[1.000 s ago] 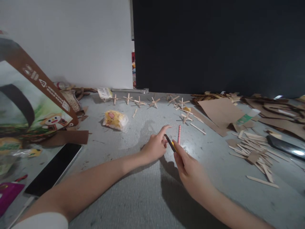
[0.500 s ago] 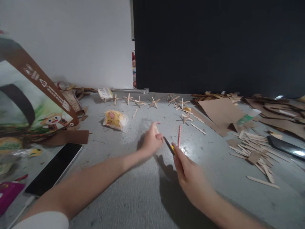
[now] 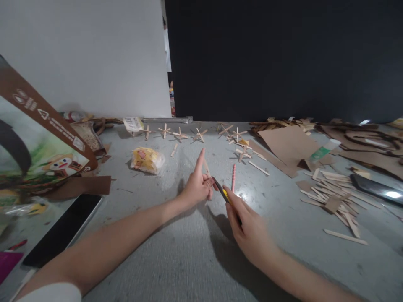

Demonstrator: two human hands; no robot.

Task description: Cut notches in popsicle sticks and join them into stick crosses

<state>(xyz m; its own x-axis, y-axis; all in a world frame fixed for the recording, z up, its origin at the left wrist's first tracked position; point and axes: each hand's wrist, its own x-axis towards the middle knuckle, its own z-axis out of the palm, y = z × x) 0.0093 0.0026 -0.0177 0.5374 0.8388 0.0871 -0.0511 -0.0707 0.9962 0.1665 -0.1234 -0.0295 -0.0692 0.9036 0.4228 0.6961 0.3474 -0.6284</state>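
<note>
My left hand (image 3: 199,184) is closed on a thin wooden stick (image 3: 206,167), its index finger stretched forward along it. In my right hand (image 3: 247,216) is a yellow and black utility knife (image 3: 225,195). The knife's tip meets the stick close to my left fingers; whether it cuts in is too small to tell. Just beyond my right hand a pink twisted candle-like stick (image 3: 233,176) lies on the grey table (image 3: 151,260). Several crossed wooden-stick pieces (image 3: 199,135) stand in a row toward the back.
A pile of wooden sticks (image 3: 330,199) lies at right, near a dark glossy object (image 3: 374,188), cardboard (image 3: 283,147) and a green-white tube (image 3: 325,150). At left are a phone (image 3: 64,228), a printed bag (image 3: 47,121) and a yellow packet (image 3: 147,160).
My left index finger has stretched out forward, and the stick shows more clearly. The knife stays at the stick in my right hand. The view has shifted slightly.
</note>
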